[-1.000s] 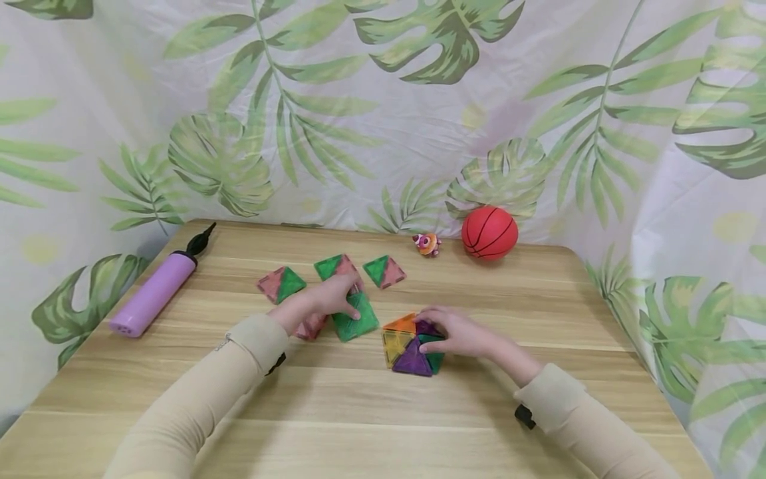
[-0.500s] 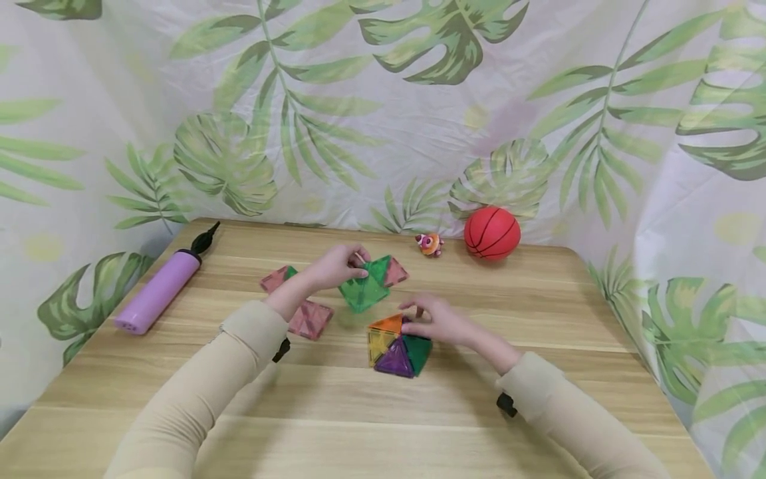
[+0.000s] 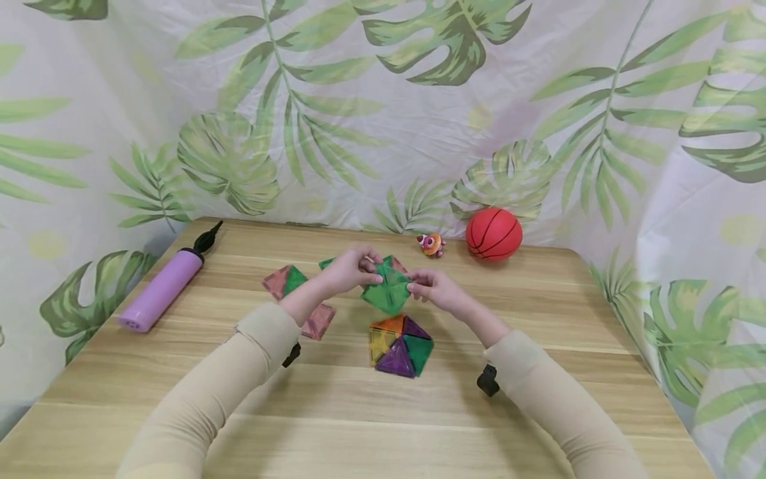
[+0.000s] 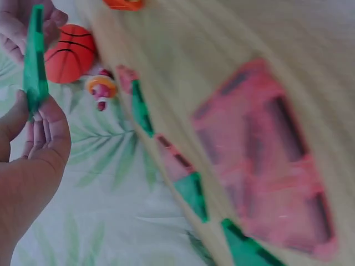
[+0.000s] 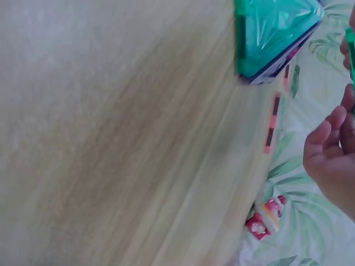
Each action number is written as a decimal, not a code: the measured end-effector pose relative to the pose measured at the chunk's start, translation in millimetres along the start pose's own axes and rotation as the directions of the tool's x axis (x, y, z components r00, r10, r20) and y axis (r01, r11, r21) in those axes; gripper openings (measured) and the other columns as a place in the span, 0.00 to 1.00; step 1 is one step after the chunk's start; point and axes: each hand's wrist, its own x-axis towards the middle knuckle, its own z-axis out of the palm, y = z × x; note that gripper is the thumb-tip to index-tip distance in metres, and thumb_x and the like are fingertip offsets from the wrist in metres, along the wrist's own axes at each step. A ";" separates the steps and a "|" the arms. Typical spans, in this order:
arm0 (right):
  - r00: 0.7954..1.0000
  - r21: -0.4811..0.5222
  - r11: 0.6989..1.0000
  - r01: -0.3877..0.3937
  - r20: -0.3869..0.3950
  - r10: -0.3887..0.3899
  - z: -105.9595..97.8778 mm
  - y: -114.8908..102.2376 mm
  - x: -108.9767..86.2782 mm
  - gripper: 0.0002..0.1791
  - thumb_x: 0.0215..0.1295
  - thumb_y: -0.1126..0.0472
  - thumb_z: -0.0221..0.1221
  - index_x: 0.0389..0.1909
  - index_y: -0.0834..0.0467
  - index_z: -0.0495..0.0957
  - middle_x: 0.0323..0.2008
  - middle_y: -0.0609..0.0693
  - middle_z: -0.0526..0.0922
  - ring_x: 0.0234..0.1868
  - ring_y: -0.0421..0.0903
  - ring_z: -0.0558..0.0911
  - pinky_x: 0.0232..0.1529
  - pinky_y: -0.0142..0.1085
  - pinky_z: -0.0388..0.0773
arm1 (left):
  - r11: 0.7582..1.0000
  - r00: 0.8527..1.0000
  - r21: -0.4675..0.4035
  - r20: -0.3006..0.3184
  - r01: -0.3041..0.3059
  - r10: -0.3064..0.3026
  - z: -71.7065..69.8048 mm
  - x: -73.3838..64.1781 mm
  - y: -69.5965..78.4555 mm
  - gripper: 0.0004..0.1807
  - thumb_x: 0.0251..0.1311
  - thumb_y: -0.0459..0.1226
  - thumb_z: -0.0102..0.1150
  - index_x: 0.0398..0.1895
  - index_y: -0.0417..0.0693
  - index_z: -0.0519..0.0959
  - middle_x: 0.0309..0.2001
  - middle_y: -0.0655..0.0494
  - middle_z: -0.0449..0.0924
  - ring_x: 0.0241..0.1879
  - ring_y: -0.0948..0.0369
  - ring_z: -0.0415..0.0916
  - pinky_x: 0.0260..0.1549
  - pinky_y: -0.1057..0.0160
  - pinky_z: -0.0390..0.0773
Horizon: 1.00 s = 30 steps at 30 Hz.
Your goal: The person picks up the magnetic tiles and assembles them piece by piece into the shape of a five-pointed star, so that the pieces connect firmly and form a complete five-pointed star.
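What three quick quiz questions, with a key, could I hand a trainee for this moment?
1. True or false: the left hand and the right hand both hold the green piece.

2. Which thing is nearest the red ball?
a) the hand pump
b) the small figurine
c) the green piece

3. Fill in the colour: in the head view, the panel of the multicoloured shape at the bottom, nearest the camera, is ____.

Key: 1. True. 2. b. 3. Purple.
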 end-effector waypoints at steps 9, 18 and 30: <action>0.975 0.106 0.991 -0.078 0.217 0.053 0.9 25.3 9.7 0.20 0.70 0.63 0.51 0.61 0.63 0.66 0.38 0.53 0.79 0.38 0.50 0.75 0.39 0.42 0.73 | 0.995 0.993 -0.059 0.091 0.076 -0.070 12.2 -1.0 -27.5 0.19 0.58 0.29 0.60 0.52 0.37 0.69 0.33 0.51 0.68 0.31 0.60 0.71 0.39 0.48 0.79; 0.959 0.015 0.997 -0.076 0.276 0.069 6.9 31.7 12.8 0.19 0.70 0.65 0.50 0.61 0.62 0.67 0.34 0.51 0.77 0.32 0.48 0.73 0.31 0.36 0.71 | 0.999 0.995 0.041 0.091 0.030 -0.034 20.3 1.5 -44.2 0.19 0.55 0.28 0.63 0.50 0.33 0.71 0.35 0.49 0.72 0.35 0.58 0.74 0.33 0.62 0.79; 0.975 -0.120 0.991 -0.058 0.207 0.082 15.6 30.1 16.2 0.16 0.66 0.68 0.55 0.54 0.64 0.74 0.44 0.56 0.79 0.39 0.43 0.74 0.35 0.32 0.71 | 0.995 0.990 0.068 0.120 0.068 -0.076 24.3 -0.6 -43.2 0.18 0.58 0.30 0.61 0.51 0.38 0.70 0.45 0.43 0.74 0.41 0.54 0.77 0.33 0.60 0.82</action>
